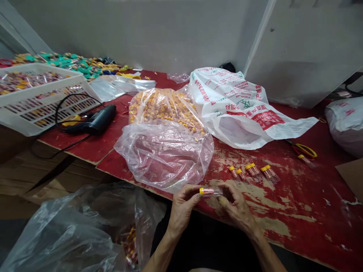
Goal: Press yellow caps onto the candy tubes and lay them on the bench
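Observation:
Both hands meet at the near edge of the worn red table (pixel 297 211). My left hand (pixel 183 206) pinches the yellow-capped end of a small clear tube (pixel 210 191) with red inside. My right hand (pixel 236 206) grips the tube's other end with bent fingers. Several more yellow-capped tubes (pixel 252 172) lie side by side on the table just right of and beyond my hands. A clear plastic bag (pixel 164 151) lies open directly behind my hands, with a mass of yellow caps (pixel 167 107) in its far part.
A white printed plastic bag (pixel 241 105) lies at centre right. Yellow-handled scissors (pixel 304 150) lie further right. A black heat gun (pixel 95 120) with its cord and a white slotted crate (pixel 36 96) are at left. A clear bag (pixel 85 230) hangs below the table edge.

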Demonstrator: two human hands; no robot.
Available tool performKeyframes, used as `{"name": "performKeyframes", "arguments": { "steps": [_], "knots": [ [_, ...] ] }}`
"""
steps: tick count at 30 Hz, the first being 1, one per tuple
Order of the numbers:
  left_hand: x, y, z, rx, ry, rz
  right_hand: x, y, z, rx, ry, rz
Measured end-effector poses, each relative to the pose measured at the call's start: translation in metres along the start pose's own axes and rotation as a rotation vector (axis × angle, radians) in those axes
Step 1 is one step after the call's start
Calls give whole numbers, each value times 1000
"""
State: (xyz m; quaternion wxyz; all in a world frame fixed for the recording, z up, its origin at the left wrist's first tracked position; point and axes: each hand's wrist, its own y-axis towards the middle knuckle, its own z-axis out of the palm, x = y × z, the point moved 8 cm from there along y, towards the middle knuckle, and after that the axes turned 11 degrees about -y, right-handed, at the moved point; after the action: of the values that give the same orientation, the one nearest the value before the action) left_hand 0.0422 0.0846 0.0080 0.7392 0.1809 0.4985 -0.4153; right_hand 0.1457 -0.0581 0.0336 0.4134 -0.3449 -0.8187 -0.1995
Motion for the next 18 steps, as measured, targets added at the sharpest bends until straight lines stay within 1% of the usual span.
{"name": "performKeyframes", "arguments": {
  "steps": [2, 6, 7, 10, 14, 16, 18],
  "knots": [
    [-1, 0, 3, 21, 12, 6, -3, -2, 0, 2, 18, 8],
    [-6, -2, 11, 62, 50, 24, -10, -3, -5, -65, -9, 41],
    [-6, -2, 11, 58, 57, 25, -9, -4, -6, -61, -2, 32],
    [-7, -3, 13, 59, 72, 26, -5, -4, -3, 1, 27, 1],
    [-7, -4, 18, 104, 88, 40, -11, -5, -6, -31, 1, 27],
    [-6, -2, 16, 90, 95, 42, -15, -6, -6, -24, 29, 57],
    [-4, 1, 13, 67, 101, 38, -12, -7, -4, 28, 54, 50]
  ]
}}
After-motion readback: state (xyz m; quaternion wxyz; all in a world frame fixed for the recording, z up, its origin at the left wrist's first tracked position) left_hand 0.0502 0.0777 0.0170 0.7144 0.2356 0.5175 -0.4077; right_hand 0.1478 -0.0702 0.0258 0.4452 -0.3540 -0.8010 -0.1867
